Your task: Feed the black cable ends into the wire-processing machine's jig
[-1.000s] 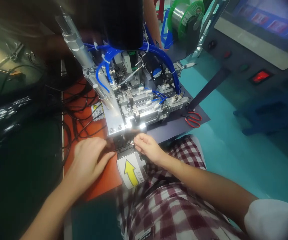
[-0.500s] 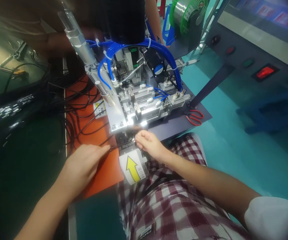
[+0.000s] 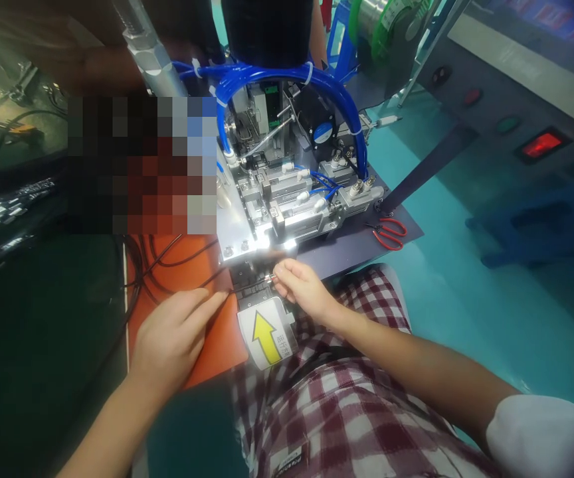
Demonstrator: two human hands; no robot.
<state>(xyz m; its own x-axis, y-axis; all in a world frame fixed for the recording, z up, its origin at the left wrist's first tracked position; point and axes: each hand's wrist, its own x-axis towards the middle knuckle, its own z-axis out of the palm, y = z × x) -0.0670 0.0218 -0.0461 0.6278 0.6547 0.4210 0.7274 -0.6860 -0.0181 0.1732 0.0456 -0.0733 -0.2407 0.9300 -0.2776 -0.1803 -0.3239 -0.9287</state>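
Observation:
A thin black cable (image 3: 247,287) lies across the front of a small metal machine (image 3: 277,206) with blue air hoses. My left hand (image 3: 175,335) rests on the orange mat (image 3: 212,345), its fingers pinched on the cable's left part. At the dark fixture just below the machine, my right hand (image 3: 301,285) pinches the cable's right end. A white plate with a yellow arrow (image 3: 266,335) sits right beneath the cable, between my two hands.
Red-handled scissors (image 3: 389,234) lie on the dark base plate to the right of the machine. Loose black cables (image 3: 157,255) lie in loops over the mat at the left. A grey control cabinet with a red lit switch (image 3: 539,145) stands at the right. A solder spool (image 3: 384,20) is behind.
My left hand has slid a little down and left along the cable. My right hand stays at the fixture. The view has shifted slightly.

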